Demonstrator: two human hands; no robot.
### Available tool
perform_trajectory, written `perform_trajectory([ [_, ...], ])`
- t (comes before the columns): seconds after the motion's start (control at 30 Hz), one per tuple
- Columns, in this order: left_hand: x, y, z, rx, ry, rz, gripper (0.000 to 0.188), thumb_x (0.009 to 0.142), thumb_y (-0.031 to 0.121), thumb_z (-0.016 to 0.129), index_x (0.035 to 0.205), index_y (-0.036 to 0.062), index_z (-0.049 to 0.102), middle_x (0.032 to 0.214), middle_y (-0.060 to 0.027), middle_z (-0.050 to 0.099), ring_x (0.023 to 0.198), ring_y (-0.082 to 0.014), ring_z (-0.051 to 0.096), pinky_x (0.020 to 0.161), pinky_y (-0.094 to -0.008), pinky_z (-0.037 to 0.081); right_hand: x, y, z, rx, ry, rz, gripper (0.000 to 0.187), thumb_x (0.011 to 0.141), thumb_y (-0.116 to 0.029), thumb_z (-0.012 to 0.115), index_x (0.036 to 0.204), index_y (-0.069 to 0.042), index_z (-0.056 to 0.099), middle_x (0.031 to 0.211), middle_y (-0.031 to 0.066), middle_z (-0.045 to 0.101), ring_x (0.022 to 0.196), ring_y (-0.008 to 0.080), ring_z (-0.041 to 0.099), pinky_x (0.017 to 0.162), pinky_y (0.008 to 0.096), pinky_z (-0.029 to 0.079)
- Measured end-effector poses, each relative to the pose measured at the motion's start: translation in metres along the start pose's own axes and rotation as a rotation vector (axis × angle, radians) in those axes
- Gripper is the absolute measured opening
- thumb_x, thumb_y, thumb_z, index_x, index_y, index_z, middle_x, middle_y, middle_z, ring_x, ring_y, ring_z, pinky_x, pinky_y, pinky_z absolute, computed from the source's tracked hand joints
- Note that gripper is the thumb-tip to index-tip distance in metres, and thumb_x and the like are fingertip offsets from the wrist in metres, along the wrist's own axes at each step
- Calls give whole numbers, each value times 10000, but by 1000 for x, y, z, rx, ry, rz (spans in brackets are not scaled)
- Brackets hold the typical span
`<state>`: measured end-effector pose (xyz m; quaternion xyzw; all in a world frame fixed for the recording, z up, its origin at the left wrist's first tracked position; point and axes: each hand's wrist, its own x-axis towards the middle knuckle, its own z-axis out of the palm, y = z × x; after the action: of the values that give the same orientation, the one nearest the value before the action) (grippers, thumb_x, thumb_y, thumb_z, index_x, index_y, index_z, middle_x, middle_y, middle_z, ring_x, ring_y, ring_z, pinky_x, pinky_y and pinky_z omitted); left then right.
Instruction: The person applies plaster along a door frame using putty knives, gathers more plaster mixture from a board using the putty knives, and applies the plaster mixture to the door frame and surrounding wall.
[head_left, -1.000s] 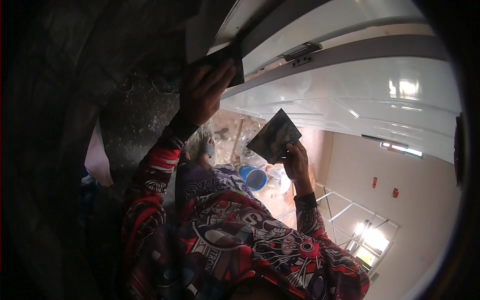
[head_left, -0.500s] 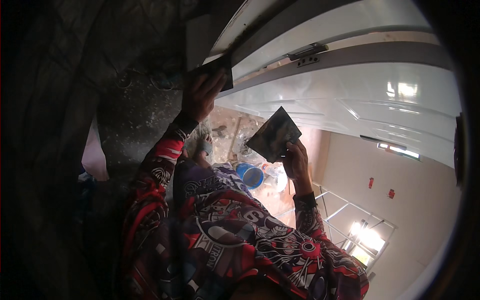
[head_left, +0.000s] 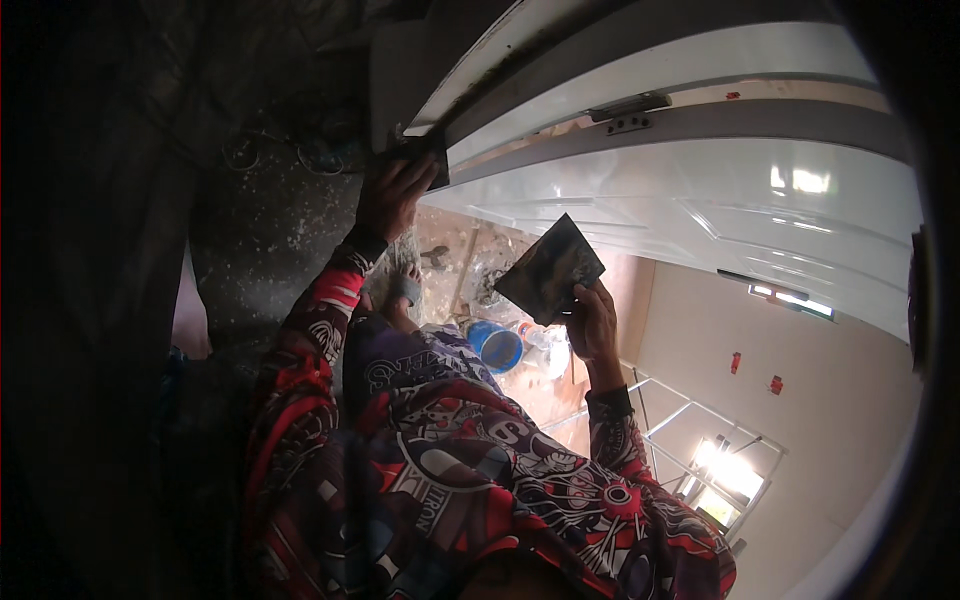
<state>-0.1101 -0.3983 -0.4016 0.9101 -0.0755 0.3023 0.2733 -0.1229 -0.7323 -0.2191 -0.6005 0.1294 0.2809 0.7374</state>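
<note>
My left hand [head_left: 388, 195] lies with bent fingers over a dark flat piece [head_left: 441, 166] at the edge of the door frame [head_left: 432, 118]. The hand is in shade, and it hides part of the piece. My right hand [head_left: 597, 330] is lifted out to the right. Its thumb and fingers pinch the lower corner of a dark, square, stiff-looking sheet [head_left: 550, 270] with pale smudges, held up at a tilt. The sheet is apart from the white door [head_left: 640, 190].
The open white panelled door spans the upper right, its lock [head_left: 628, 104] showing at the edge. Below stand a blue bucket [head_left: 496, 346] and a clear plastic bottle [head_left: 537, 336] on a stained floor. Metal scaffolding [head_left: 660, 425] stands at the right, near a bright window [head_left: 727, 480].
My left hand and its dark piece have shifted slightly down and left along the frame edge. My right hand keeps the square sheet in nearly the same place. The view has tilted a little.
</note>
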Motion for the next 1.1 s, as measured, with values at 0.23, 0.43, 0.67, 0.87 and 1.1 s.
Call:
perform_trajectory([
  [0.23, -72, -11, -8, 38, -307, -263, 486, 804, 59, 627, 1284, 132, 613, 1348, -77, 579, 1123, -295, 563, 954, -431, 440, 8, 17, 7, -20, -34, 13, 371, 950, -102, 482, 1296, 32, 488, 1096, 177, 651, 858, 291, 711, 694, 400, 631],
  [0.43, -45, 54, -73, -465, -154, -652, 355, 956, 122, 552, 1301, 44, 582, 1197, -180, 648, 1041, -302, 628, 885, -370, 479, 18, 21, 24, -346, 67, -181, 341, 974, -174, 474, 1258, 5, 535, 1085, 128, 653, 888, 227, 693, 715, 353, 617],
  [0.67, -23, 100, -108, -893, 10, -1010, 147, 942, 119, 574, 1008, -12, 577, 810, -77, 610, 735, -145, 542, 677, -306, 446, 25, 8, 61, -77, 82, -192, 317, 990, -170, 467, 1251, -3, 534, 1099, 129, 653, 887, 224, 689, 715, 362, 614],
  [0.87, -21, 118, -110, -991, -50, -1074, 169, 951, 152, 574, 1030, 3, 594, 815, -40, 601, 656, -109, 545, 575, -274, 461, 19, 13, 66, -43, 65, -195, 330, 1011, -184, 443, 1280, -3, 502, 1130, 144, 632, 956, 238, 678, 784, 403, 606],
  [1.1, -17, 133, -109, -1190, -56, -1310, 221, 953, 211, 586, 1036, 6, 599, 779, -9, 573, 416, -109, 474, 277, -250, 383, 18, 27, 80, -53, 63, -198, 309, 1009, -165, 472, 1269, -3, 515, 1108, 121, 637, 939, 202, 670, 795, 367, 593],
])
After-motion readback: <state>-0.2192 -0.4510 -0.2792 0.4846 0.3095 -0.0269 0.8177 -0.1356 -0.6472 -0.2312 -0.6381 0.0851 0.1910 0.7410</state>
